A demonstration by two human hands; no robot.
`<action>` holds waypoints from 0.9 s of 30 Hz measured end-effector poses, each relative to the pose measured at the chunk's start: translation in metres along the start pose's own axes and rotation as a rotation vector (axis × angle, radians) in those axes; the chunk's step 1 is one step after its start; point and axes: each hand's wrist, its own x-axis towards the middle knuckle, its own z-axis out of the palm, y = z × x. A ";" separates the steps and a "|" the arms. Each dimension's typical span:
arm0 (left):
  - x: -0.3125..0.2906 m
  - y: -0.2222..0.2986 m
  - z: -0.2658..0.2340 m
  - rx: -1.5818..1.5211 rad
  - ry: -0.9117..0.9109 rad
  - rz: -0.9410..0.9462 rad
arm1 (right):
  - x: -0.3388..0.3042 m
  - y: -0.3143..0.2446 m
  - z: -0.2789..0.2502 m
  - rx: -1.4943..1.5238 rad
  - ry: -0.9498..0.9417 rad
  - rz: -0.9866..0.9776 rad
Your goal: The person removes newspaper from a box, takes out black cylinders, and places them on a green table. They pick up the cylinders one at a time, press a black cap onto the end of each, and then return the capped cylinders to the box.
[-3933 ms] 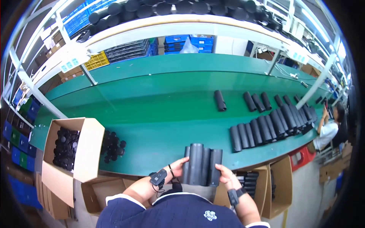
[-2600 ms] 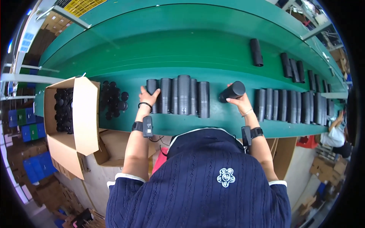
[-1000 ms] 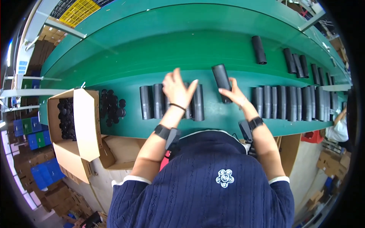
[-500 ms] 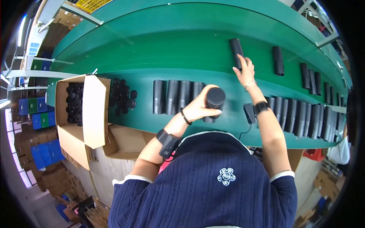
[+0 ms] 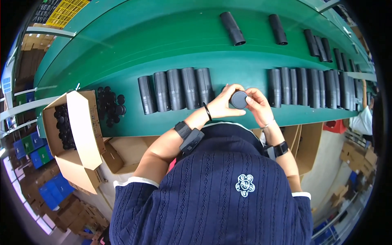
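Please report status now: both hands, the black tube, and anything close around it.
Left hand and right hand both grip one black tube, end-on. Row of five tubes at left, longer row at right. Nothing blocking.

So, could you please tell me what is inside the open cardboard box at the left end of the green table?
The cardboard box holds small round black caps, piled loosely. Its raised flap covers the right part, so the rest is hidden.

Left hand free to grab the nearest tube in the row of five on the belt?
Probably not right away: the left hand and the right hand both hold a black tube end-on. The row of five tubes lies close beside it, unobstructed.
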 end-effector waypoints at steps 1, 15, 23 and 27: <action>-0.001 0.000 -0.001 -0.040 0.006 -0.019 | 0.000 0.003 0.007 0.089 0.037 -0.028; 0.007 -0.007 -0.032 -0.356 0.000 -0.141 | 0.034 -0.007 0.013 0.055 0.051 0.012; -0.004 -0.001 -0.029 -0.344 -0.018 -0.262 | 0.040 -0.001 0.016 0.038 0.026 0.078; -0.002 -0.012 -0.022 -0.321 0.106 -0.160 | 0.042 -0.008 0.020 0.009 0.023 0.073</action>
